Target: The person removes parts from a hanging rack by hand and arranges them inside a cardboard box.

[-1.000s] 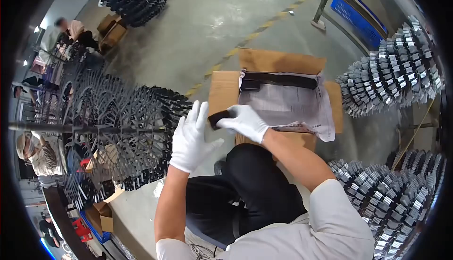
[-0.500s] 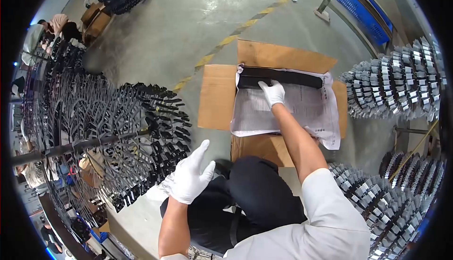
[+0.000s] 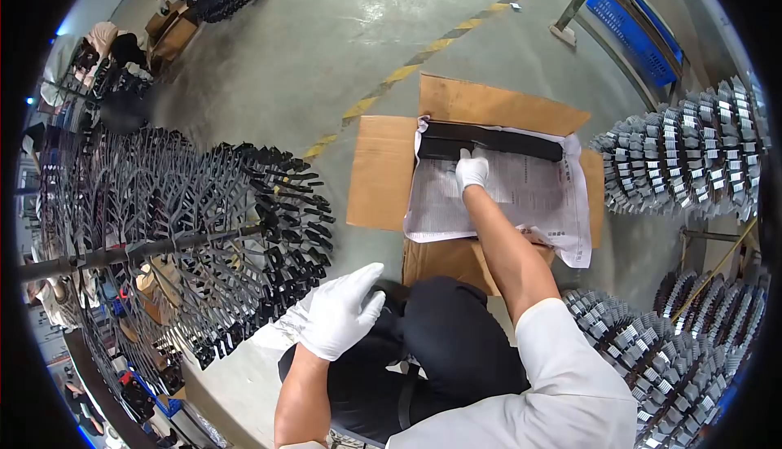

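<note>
My right hand [image 3: 472, 170], in a white glove, reaches into an open cardboard box [image 3: 380, 170]. Its fingertips are apart and lie at the near edge of black bar-like pieces [image 3: 517, 143], which rest side by side along the far wall of the box. Printed whitish wrapping sheet [image 3: 521, 192] lines the box under the hand and hangs over the near right edge. My left hand [image 3: 338, 311], also gloved in white, hovers above my left leg with its fingers stretched out and nothing in it.
Racks of dark hooked parts [image 3: 281, 213] stand close on the left. Stacked grey finned parts [image 3: 692, 156] hang on the right, with more finned parts [image 3: 643, 343] below. A blue crate [image 3: 631, 30] stands at the back right. Yellow-black tape [image 3: 411, 66] crosses the floor.
My right hand has drawn back slightly from over the black pieces to their near edge. My left hand has shifted a little right and tilted, its fingers closer together.
</note>
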Demonstrator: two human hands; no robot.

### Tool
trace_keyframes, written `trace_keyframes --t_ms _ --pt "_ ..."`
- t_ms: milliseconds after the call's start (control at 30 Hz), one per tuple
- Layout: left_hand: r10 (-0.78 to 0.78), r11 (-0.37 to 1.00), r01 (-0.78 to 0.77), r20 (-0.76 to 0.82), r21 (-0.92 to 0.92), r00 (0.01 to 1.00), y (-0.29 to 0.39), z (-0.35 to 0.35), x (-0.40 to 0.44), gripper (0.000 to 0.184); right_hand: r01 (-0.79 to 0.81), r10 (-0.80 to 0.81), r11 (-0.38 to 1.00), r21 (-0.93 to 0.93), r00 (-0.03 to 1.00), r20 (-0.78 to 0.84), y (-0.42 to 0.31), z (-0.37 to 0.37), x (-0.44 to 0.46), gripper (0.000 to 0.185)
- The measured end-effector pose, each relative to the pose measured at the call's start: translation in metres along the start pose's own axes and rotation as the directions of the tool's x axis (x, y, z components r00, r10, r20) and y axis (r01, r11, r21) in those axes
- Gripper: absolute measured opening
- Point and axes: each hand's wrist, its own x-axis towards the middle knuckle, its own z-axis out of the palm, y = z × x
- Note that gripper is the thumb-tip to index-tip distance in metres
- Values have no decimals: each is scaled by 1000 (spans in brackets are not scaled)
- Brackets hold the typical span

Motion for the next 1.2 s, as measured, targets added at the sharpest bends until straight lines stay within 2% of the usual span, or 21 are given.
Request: trace_keyframes --t_ms 100,133,167,233,267,300,467,567,667,733,767,800,833,900,933,967,1000,1100,1133,1167,1200 --pt "23 999 -22 12 -42 1000 2 4 2 37 20 -14 997 -81 997 70 14 -6 7 52" --pt "23 998 -22 9 -65 1000 2 7 0 36 103 -92 987 -121 991 93 22 -7 11 54" --pt "14 998 -15 -16 -63 1000 0 3 -1 35 85 -76 994 -74 990 117 20 -12 10 51" --pt "-31 999 32 57 -27 998 4 -5 0 34 -97 -26 875 475 969 246 33 4 12 43" --pt "-25 1000 25 43 -6 999 2 -4 0 35 -363 151 716 596 914 376 18 -8 5 41" --pt "-12 1000 11 40 1 999 -1 -1 -2 36 -467 255 636 614 878 405 23 -7 8 46" --pt "-54 998 54 -3 27 999 -15 9 -12 38 -542 299 649 534 827 476 -2 -26 -3 57" --pt "-106 994 105 35 38 994 -14 3 -16 40 -430 276 697 573 899 339 -16 -32 -20 60" --pt "-118 991 116 22 59 993 -17 3 -21 41 -256 134 762 595 961 242 75 24 46 59" --pt "-118 991 116 24 74 993 -17 2 -20 40 -34 -19 914 404 992 126 80 26 49 50" --pt "-118 993 118 -4 7 993 -10 -4 -21 37 -263 105 757 598 953 285 62 12 37 46" --pt "-14 999 18 -86 47 996 -20 5 -21 34 -187 103 895 404 970 222 40 -7 21 47" --pt "-142 989 143 32 -41 989 -2 -11 -17 32 -324 251 890 319 935 250 5 -35 -4 50" --pt "-17 1000 14 -94 -23 995 -15 3 -19 34 -326 315 944 42 935 164 -13 -48 -12 54" --pt "-9 1000 7 -93 -19 996 -14 1 -18 35 -180 160 921 345 983 85 3 -37 -17 53" --pt "-8 1000 8 -77 -4 997 -16 3 -19 35 -114 63 827 551 992 110 11 -31 -17 52" --pt "9 1000 -9 -75 -1 997 -18 5 -19 35 -46 18 791 611 998 52 36 -10 -4 52" --pt "-5 1000 5 -46 -13 999 -16 7 -21 35 -306 287 949 82 940 186 -22 -74 -43 50" --pt "-36 999 35 -60 -5 998 -14 2 -22 34 -245 249 968 -43 958 140 -12 -71 -39 40" --pt "-55 998 55 9 19 998 -5 -7 -22 33 -226 171 945 237 958 230 17 -61 -32 28" --pt "3 999 -1 -65 42 998 -14 1 -27 34 -239 178 935 262 955 238 36 -48 -19 22"
